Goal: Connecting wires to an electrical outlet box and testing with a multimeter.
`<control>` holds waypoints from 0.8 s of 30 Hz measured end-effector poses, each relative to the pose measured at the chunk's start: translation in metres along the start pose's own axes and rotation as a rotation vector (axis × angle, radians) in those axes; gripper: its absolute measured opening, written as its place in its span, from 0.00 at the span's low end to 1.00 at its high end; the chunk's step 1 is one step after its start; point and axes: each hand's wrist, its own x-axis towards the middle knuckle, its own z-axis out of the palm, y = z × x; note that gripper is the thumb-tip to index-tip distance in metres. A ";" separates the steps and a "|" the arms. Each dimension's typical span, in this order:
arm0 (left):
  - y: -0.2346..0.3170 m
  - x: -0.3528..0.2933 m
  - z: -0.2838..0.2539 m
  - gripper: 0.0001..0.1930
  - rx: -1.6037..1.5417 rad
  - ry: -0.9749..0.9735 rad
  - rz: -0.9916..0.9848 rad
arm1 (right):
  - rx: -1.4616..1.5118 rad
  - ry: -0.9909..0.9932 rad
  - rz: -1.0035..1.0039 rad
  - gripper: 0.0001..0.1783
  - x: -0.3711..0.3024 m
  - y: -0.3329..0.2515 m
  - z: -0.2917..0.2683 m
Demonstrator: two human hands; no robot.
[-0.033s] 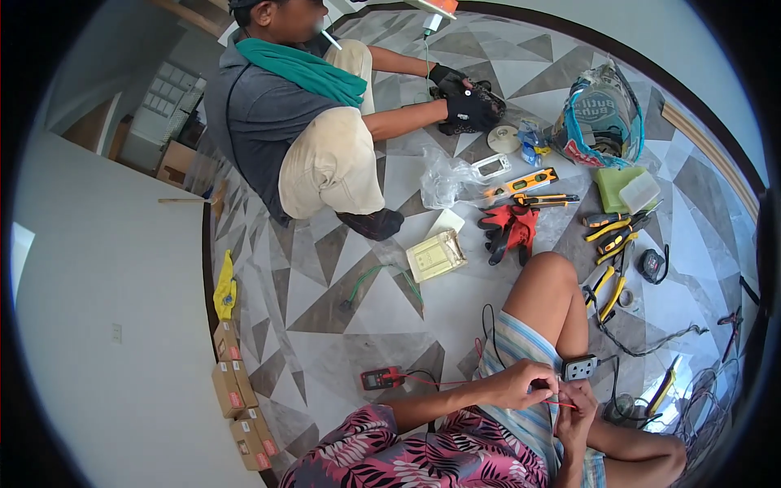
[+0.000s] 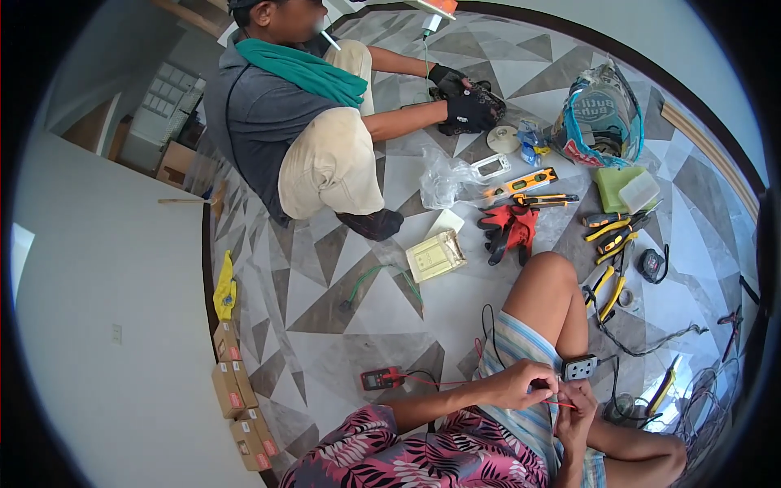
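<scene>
Over my lap, both hands are close together with their fingers closed in a pinch. My left hand (image 2: 525, 385) and my right hand (image 2: 576, 407) grip a thin red test lead (image 2: 560, 403); its tip is hidden by the fingers. This lead trails left to a red and black multimeter (image 2: 381, 378) on the floor. Beside my right hand, a dark socket block (image 2: 579, 368) with a black cord rests against my leg. A loop of black cable (image 2: 489, 325) rises near my left knee.
A co-worker (image 2: 285, 114) squats at far left, gloved hands on a dark bundle (image 2: 472, 110). Red gloves (image 2: 510, 232), a level (image 2: 529, 183), pliers (image 2: 616, 297), a tape measure (image 2: 652, 264) and a bucket-like bag (image 2: 600, 118) lie ahead. Small boxes (image 2: 229, 386) line the left wall; tangled wires (image 2: 706, 407) lie right.
</scene>
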 end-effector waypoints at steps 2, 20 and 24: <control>-0.001 0.000 0.000 0.05 0.003 0.007 0.008 | -0.019 0.002 0.014 0.05 -0.002 0.002 0.000; -0.013 -0.002 0.015 0.07 0.127 0.133 0.026 | 0.045 0.037 0.266 0.12 -0.011 0.007 0.011; -0.008 0.000 0.014 0.08 0.097 0.150 -0.048 | 0.206 0.101 0.392 0.15 -0.017 0.015 0.020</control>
